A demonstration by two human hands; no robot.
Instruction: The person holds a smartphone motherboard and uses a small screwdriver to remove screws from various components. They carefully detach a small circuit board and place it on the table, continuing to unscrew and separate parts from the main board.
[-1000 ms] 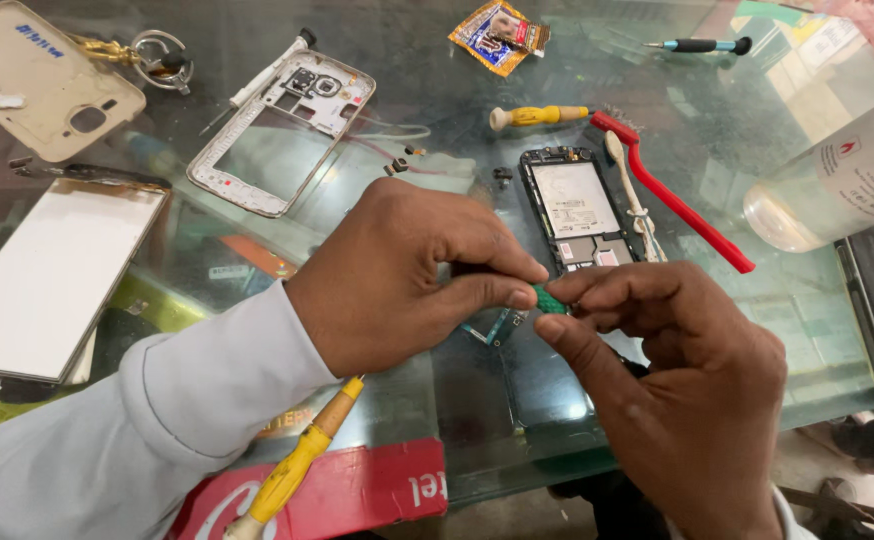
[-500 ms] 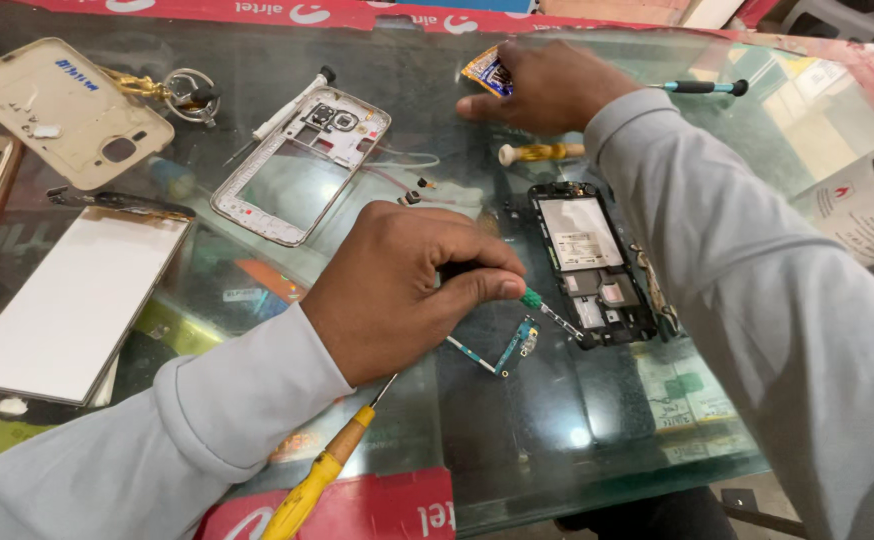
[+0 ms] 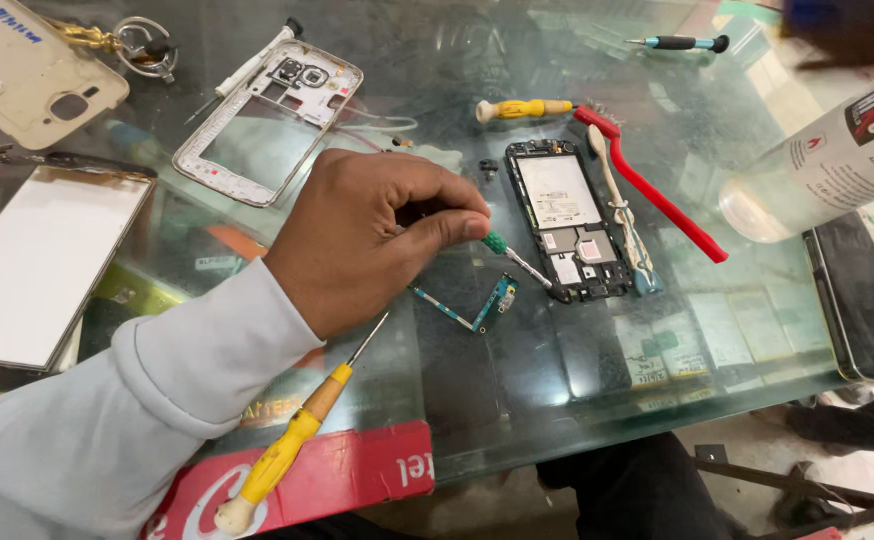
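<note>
Left hand [image 3: 377,235] pinched shut on a small green-handled screwdriver [image 3: 513,257], tip at the lower edge of the opened black phone body [image 3: 567,215] lying on the glass worktop [image 3: 557,380]. Small green circuit strip [image 3: 477,305] just beside the tip. Right hand out of view. Yellow-handled screwdriver [image 3: 292,445] lies under the left wrist.

The left hand [image 3: 367,240] emerges from a pale grey ribbed-cuff sleeve [image 3: 157,400].
</note>
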